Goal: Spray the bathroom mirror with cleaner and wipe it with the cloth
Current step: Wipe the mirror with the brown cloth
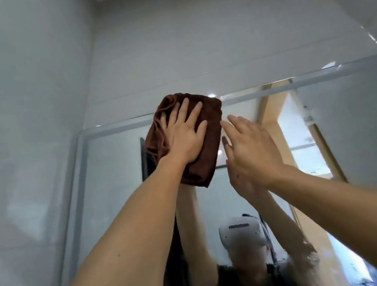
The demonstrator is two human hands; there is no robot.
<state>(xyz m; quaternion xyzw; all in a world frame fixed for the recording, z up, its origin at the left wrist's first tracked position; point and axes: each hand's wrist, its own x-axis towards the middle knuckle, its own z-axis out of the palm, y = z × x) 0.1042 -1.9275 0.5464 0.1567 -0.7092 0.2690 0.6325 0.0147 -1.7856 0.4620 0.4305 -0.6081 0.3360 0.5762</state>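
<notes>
We find a home bathroom. Pale glossy wall tiles (193,51) cover the walls up to the ceiling. A large wall mirror (119,177) with a metal frame (116,126) is fixed in the corner. Its glass reflects a wooden door frame (325,147) and a lit room beyond.

Mirror (119,177): lower part runs off the bottom edge, right side off the right edge; the patch of glass and top frame behind the brown cloth (209,144) is covered. Left hand (186,138) hides the cloth's middle, and the palm side of both hands faces away; whether the right hand (249,148) touches the glass cannot be told. Both forearms cut off at the bottom edge; the reflected person's lower half is smeared and blurred.
</notes>
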